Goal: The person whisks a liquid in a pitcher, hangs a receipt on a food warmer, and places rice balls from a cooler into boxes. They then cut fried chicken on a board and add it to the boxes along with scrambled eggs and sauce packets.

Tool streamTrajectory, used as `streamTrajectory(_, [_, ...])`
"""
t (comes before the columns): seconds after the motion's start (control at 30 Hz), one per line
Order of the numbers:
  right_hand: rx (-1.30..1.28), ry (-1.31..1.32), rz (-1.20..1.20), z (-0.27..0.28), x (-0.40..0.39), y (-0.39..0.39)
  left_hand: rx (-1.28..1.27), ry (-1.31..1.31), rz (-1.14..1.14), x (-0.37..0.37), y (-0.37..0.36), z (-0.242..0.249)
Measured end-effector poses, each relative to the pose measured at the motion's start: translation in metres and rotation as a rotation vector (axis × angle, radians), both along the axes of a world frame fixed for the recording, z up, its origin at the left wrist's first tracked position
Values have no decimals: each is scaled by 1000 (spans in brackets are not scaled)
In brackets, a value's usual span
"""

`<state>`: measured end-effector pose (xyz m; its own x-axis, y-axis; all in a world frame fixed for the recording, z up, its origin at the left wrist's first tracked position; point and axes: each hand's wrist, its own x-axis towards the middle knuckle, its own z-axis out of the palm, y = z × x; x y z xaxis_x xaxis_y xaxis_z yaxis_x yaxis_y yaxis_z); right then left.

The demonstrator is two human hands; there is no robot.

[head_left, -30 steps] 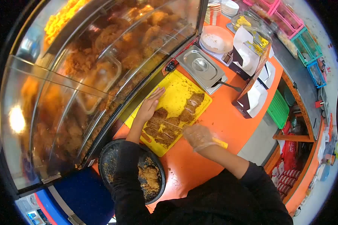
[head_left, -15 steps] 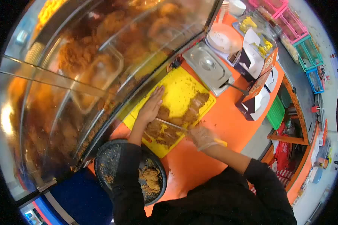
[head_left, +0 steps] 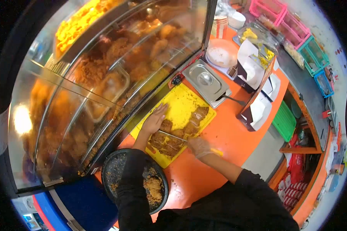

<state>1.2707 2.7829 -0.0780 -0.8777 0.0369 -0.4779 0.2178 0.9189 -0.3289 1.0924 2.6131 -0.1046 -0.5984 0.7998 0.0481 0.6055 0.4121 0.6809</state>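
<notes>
Gloved right hand grips yellow-handled knife; flat open left hand pins brown breaded cutlet on yellow plastic cutting board. Risk: blade slips toward left fingers.

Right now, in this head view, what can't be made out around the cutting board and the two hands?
- Knife: the blade is thin and partly blurred; the right hand covers most of its yellow handle.
- Fried cutlet: the left hand hides its far end, so the slice count is unclear.
- Black pan: the left sleeve covers its middle.
- Display case: reflections on the glass blur the food inside.
</notes>
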Motion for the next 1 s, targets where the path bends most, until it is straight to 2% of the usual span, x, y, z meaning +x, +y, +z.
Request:
streamTrajectory(0.07, [28, 114, 149, 15, 4, 2, 86, 13, -35, -3, -6, -5])
streamTrajectory(0.1, [40, 137, 143, 34, -5, 7, 179, 20, 7, -1, 0, 8])
streamTrajectory(0.17, [59, 116, 116, 70, 3, 6, 205, -8, 21, -2, 13, 28])
streamTrajectory(0.3, [77, 160, 206, 75, -12, 14, 181, -78, 61, -10, 22, 15])
streamTrajectory(0.47, [98, -79, 338, 88, -33, 12, 108, -249, 81, -11, 15, -9])
streamTrajectory(0.5, [94, -94, 338, 81, -33, 10, 82, -216, 77, -13, 16, -10])
streamTrajectory(0.57, [78, -266, 94, 58, -31, 10, 45, -162, 61, -13, 19, -12])
streamTrajectory(0.67, [15, -193, 28, 18, -22, 19, 39, -84, 50, -17, 22, -12])
streamTrajectory(0.7, [14, -197, 23, 14, -13, 17, 39, -88, 45, -11, 19, -17])
streamTrajectory(0.77, [44, -41, 62, 9, -11, 20, 42, -191, 65, -15, 15, -22])
streamTrajectory(0.8, [52, -24, 51, 0, -17, 26, 50, -149, 45, -16, 16, -22])
streamTrajectory(0.87, [30, -74, 222, -21, -10, 30, 4, -72, 18, -17, 20, -16])
streamTrajectory(0.9, [11, -91, 228, -13, -3, 24, -13, -90, 23, -5, 13, -19])
streamTrajectory(0.97, [41, -174, 80, 16, -26, 21, 43, -175, 76, -16, 17, -14])
streamTrajectory(1.0, [36, -185, 78, 12, -21, 17, 37, -186, 74, -12, 15, -17])
